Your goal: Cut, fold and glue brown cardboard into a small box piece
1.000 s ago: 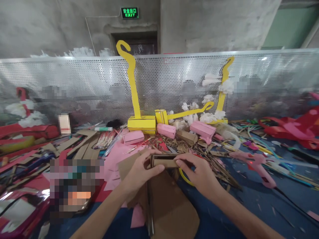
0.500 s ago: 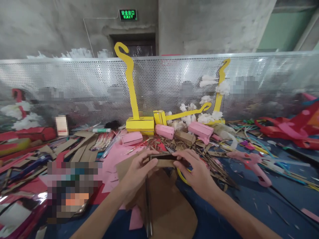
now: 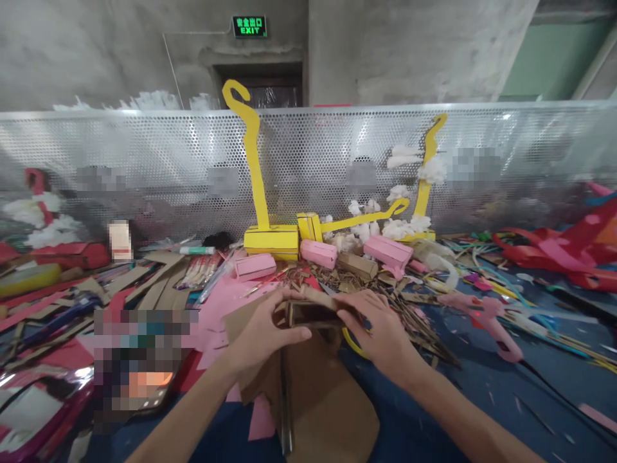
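Between my two hands is a small brown cardboard box (image 3: 315,314), its hollow inside facing me. My left hand (image 3: 270,328) is closed around its left end, thumb along the lower edge. On the right end, my right hand (image 3: 378,328) grips with the thumb in front and the fingers over the top. Below the box lies a large brown cardboard sheet (image 3: 332,399), with a long dark metallic strip (image 3: 285,405) along its left part. A yellow ring (image 3: 355,344) shows partly behind my right hand.
Yellow hooked cardboard shapes (image 3: 255,167) and pink boxes (image 3: 254,266) stand by the perforated metal panel (image 3: 308,154). To the right lies a pink glue gun (image 3: 482,315) with a black cord. Cardboard scraps (image 3: 159,283) and pink paper (image 3: 216,315) cover the left side.
The cardboard box has tipped so that more of its hollow inside faces me. My left thumb has shifted slightly down and right; both hands stay on the box.
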Demonstrator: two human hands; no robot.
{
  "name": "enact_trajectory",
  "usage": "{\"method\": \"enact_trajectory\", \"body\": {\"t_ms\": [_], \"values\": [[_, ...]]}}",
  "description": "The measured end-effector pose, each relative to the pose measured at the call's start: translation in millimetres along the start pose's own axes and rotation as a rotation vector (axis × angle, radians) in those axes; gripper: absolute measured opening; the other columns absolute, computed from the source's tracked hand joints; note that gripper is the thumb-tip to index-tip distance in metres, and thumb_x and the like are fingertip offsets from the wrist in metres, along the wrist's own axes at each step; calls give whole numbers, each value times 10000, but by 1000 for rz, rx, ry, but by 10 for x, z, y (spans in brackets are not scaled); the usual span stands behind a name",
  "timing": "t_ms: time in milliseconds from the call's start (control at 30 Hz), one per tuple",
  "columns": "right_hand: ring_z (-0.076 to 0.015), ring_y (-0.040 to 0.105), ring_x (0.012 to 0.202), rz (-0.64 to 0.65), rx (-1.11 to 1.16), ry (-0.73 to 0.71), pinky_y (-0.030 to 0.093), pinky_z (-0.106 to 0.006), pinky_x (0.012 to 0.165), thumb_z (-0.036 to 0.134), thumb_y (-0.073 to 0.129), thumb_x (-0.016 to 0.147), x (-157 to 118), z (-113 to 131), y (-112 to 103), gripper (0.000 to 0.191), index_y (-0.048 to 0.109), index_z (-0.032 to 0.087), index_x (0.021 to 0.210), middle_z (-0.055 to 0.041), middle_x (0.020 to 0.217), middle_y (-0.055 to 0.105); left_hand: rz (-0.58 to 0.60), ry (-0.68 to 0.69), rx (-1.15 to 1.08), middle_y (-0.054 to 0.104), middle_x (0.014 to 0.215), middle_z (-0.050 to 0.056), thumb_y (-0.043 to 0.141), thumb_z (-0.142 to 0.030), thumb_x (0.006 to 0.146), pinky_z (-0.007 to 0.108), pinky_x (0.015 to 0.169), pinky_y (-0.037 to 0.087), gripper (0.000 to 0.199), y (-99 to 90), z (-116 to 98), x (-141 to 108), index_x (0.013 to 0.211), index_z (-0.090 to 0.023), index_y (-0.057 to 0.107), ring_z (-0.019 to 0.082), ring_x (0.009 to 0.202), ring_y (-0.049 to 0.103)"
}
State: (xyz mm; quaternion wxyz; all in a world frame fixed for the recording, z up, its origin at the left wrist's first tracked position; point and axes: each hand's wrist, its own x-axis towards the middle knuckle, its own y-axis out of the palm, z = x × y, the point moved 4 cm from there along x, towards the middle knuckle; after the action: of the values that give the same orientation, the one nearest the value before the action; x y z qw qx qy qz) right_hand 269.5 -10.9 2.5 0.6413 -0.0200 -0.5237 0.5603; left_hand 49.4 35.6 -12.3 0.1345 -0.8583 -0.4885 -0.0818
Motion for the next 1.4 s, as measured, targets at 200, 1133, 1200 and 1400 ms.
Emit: {"method": "enact_trajectory", "body": {"t_ms": [200,1133,1200,1400], "values": [[-286,640,1095,-74,58,31,489,-430,958,302,545,1001,33,-32,-92,223,660,271,1190,-86,1141,726,8,9,48,682,1199,66,819,-319,791,389,966,514,454,15,14,-7,1188,-232,617,251,1107,654],[-174,566,767,224,713,327,455,-285,711,359,571,952,-60,74,184,168,609,204,903,-16,840,625,-238,-135,-459,619,1411,100,815,-346,808,424,1105,453,702,289,41,-55,1421,-268,483,286,1314,565],[-186,596,821,164,865,358,464,-298,766,325,597,928,-65,37,200,117,607,209,919,-23,871,652,-266,-139,-422,611,1423,80,791,-375,831,407,1088,468,719,270,58,-73,1454,-305,438,266,1300,578],[-120,472,588,31,1164,490,388,-243,569,268,595,922,-78,42,248,63,570,229,965,42,699,529,-315,-317,-436,663,1339,110,619,-560,912,429,1010,517,663,150,136,-101,1477,-286,406,273,1158,672]]}}
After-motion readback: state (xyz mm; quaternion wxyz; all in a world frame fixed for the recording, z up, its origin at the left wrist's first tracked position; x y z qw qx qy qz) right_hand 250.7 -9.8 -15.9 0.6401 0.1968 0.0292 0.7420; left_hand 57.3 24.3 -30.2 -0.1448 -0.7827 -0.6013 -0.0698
